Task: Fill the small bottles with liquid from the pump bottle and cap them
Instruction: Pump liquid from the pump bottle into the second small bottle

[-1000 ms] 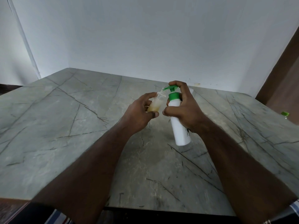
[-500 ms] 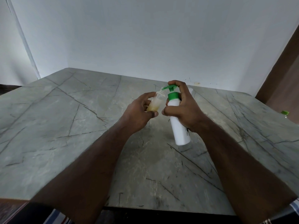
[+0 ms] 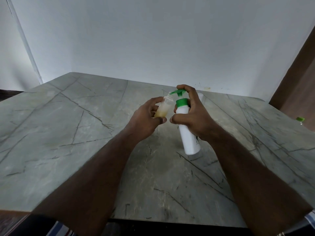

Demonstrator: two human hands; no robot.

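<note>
Two bottles held above grey marble table (image 3: 71,133), tilted toward each other. Small clear bottle (image 3: 164,107), part-filled with yellowish liquid, pinched by left hand (image 3: 146,120) between thumb and curled fingers (image 3: 156,101). White pump bottle (image 3: 188,133) gripped by right hand (image 3: 194,120); index finger curled over green pump head (image 3: 178,91). Nozzle tip meets small bottle mouth; contact blurred. Green-capped object (image 3: 300,119) at right table edge, mostly cut off.

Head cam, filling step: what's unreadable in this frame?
- Small bottle: base hidden by left hand.
- Pump bottle: label covered by right hand.
- Nozzle tip against the bottle mouth: too small to judge.
- Green-capped object at right edge: cut off.
</note>
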